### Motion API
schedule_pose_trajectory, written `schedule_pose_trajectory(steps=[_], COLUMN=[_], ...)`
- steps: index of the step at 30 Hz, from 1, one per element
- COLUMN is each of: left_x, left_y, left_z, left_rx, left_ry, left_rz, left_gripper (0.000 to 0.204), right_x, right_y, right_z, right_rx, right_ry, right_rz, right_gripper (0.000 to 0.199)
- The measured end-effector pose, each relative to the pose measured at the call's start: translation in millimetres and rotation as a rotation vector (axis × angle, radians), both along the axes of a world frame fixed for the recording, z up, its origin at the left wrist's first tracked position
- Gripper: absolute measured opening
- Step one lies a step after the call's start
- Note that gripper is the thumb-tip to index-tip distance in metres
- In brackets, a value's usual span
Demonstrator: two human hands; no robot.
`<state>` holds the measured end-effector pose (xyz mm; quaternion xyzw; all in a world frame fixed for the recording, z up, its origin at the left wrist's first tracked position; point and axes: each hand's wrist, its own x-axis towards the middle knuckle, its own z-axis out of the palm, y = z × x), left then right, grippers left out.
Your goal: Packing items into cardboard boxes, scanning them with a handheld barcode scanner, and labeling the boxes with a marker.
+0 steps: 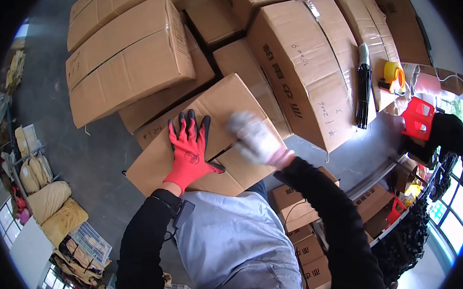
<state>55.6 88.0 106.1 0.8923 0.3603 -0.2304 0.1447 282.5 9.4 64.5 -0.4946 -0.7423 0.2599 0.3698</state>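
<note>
Left grip (190, 155) splayed flat on carton (219, 124), right grip (254, 139) blurred, state unclear; gray floor (97, 161) past carton's left edge.

On the tan-brown cardboard box (219, 128), the left hand (189, 155) is gloved in bright red with black fingertips (191, 114), and the blurred right hand (254, 139) in greyish white with a pink cuff (281, 159). Nearer the body than that box are a silvery grey-blue apron (237, 239) and black sleeves (147, 242), while beyond it sits a brown carton (314, 65) with black characters down its side. To the box's right are a yellow-and-orange roll (390, 70) and a red plastic piece (415, 122) with pale openings, to its left a mustard-tan sack (72, 222).
</note>
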Motion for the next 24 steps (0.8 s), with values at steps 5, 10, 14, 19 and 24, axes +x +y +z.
schedule_pose_trajectory(steps=[5, 10, 14, 19, 24], left_x=[-11.4, 12.9, 2.3, -2.8, 7.8], left_y=[-0.1, -2.6, -0.1, -3.4, -0.7], left_z=[-3.0, 0.9, 2.0, -1.4, -9.7], left_rx=[0.019, 0.001, 0.026, 0.016, 0.024], left_ry=[-0.049, 0.009, 0.055, -0.020, -0.131], left_rz=[0.005, 0.036, 0.045, 0.029, 0.062], left_gripper=[0.149, 0.147, 0.144, 0.145, 0.146], right_x=[84.4, 30.2, 41.8, 57.2, 26.6], right_y=[18.5, -5.3, 2.9, -15.5, -24.8], right_z=[30.1, -39.3, -28.9, -26.3, -19.5], right_rx=[-0.350, -0.844, -0.989, -0.945, -0.816], right_ry=[0.248, 0.347, 0.535, 0.625, 0.080], right_rz=[-0.322, -0.505, -0.335, -0.351, -0.514], right_gripper=[0.060, 0.067, 0.075, 0.101, 0.105])
